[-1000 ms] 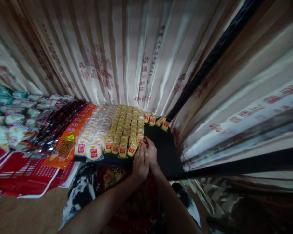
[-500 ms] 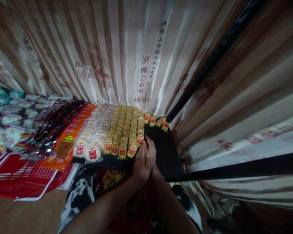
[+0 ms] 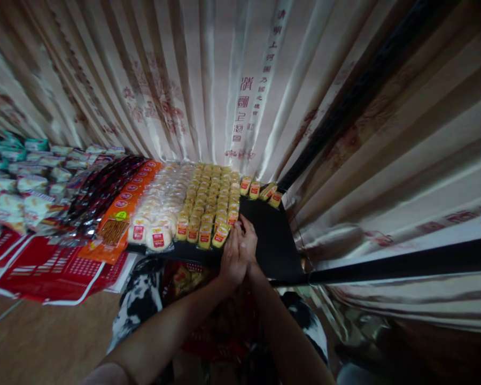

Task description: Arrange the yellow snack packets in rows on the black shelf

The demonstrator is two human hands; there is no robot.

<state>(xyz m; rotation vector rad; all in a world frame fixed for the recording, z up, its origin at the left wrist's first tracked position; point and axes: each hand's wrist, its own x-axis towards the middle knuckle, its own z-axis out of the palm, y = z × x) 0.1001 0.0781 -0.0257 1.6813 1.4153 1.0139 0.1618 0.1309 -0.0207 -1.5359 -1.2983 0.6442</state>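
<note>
Rows of small yellow snack packets (image 3: 210, 198) with red labels lie on a black board (image 3: 270, 240). My left hand (image 3: 230, 259) and my right hand (image 3: 249, 243) rest side by side at the near right corner of those rows. Their fingers are stretched out, and the fingertips touch the rightmost column of packets. Neither hand holds anything. A few loose yellow packets (image 3: 260, 191) lie at the board's far edge, apart from the rows.
Left of the yellow rows lie white round packets (image 3: 160, 208), orange packs (image 3: 122, 214), dark packs (image 3: 100, 192) and green-white bags (image 3: 20, 182). Red printed sheets (image 3: 52, 267) sit on the wooden floor. A pleated curtain (image 3: 232, 80) hangs close behind, and a black bar (image 3: 385, 264) runs right.
My hands stay pressed together at the same corner of the yellow rows. The camera has tilted and shifted slightly, so the display sits a little higher and further right in view.
</note>
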